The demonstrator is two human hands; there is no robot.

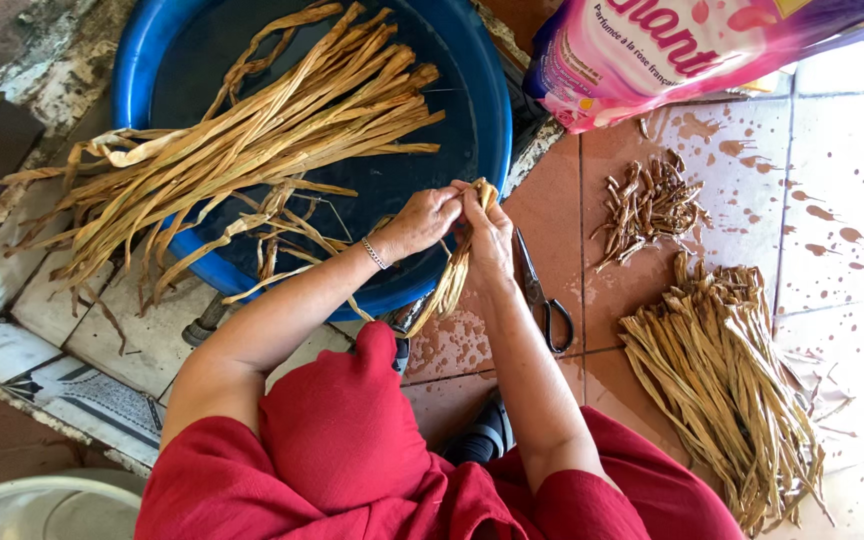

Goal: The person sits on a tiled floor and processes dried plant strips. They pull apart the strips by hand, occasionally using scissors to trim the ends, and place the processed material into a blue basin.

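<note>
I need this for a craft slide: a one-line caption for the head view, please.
Both hands, left hand and right hand, grip a dried leaf strip over a blue basin, scissors alongside.

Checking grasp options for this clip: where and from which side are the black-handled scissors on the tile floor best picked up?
Probably by the black handle loops of the black-handled scissors, coming from above on the person's side. The loops lie nearest the person, beside the right hand's forearm; the closed blades point away, towards the blue plastic basin.

Scissors (544, 296); pink bag (682, 45) (tiled floor (852, 170))

Both hands (457, 222) pinch a dried leaf strip (452, 275) beside the blue basin (487, 110).
</note>
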